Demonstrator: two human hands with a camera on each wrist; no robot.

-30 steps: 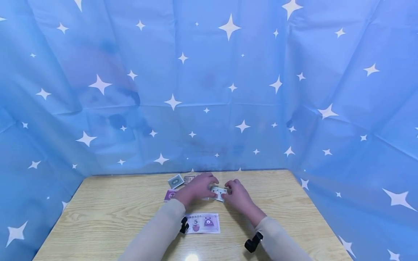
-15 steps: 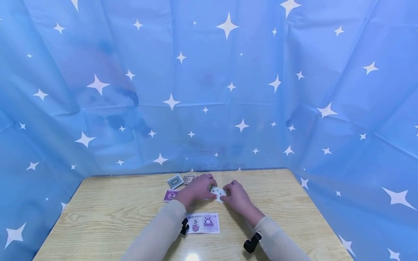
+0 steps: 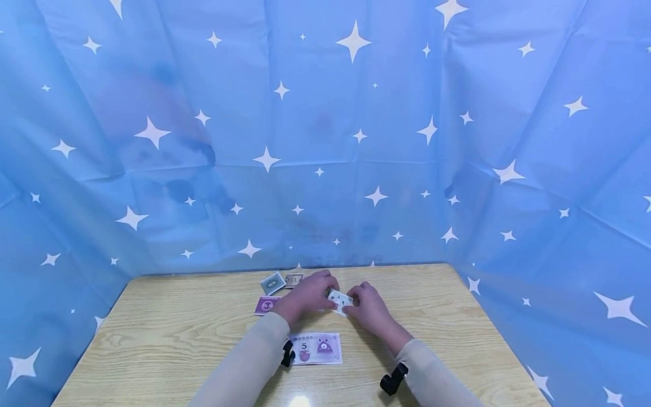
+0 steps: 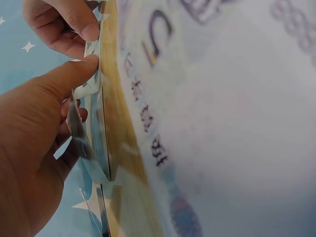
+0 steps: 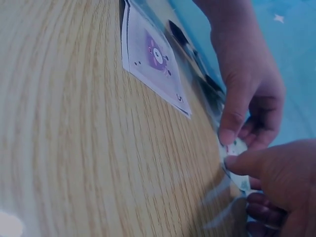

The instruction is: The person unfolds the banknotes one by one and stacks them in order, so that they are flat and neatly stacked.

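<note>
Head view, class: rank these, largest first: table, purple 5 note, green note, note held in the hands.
Table
Purple 5 note
Green note and held note: too alike to rank; the latter is partly covered

A blue cloth (image 3: 325,220) with white stars is surrounding the wood-grain table (image 3: 152,339) behind and at both sides. A light reflection (image 3: 299,402) is gleaming on the tabletop.

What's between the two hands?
A pale printed paper, pinched by both the left hand and the right hand. The head view shows it.
</note>
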